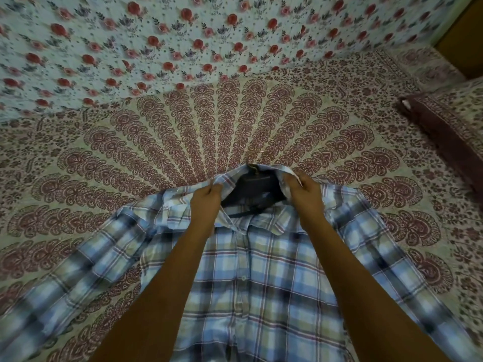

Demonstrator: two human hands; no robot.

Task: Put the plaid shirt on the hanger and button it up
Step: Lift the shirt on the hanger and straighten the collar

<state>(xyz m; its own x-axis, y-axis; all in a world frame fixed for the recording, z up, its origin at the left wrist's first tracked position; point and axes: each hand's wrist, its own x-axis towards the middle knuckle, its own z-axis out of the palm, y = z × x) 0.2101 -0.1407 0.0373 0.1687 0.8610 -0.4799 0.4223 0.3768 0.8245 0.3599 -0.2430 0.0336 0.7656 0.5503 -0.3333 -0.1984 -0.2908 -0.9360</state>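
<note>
Bare forearms are reaching over the shirt (261, 288), which is lying front-up on a paisley-print bedsheet (183, 131) with its sleeves spread. The left hand (206, 198) is pinching one side of the collar (264, 222) with curled fingers, and the right hand (300, 189) is pinching the other side. Between them a dark hanger (257, 188) is sitting inside the neck opening, its hook (252, 159) poking out beyond. The soft blue, white and red plaid panels are meeting down the middle. A rose-print cloth (183, 35) is hanging behind.
</note>
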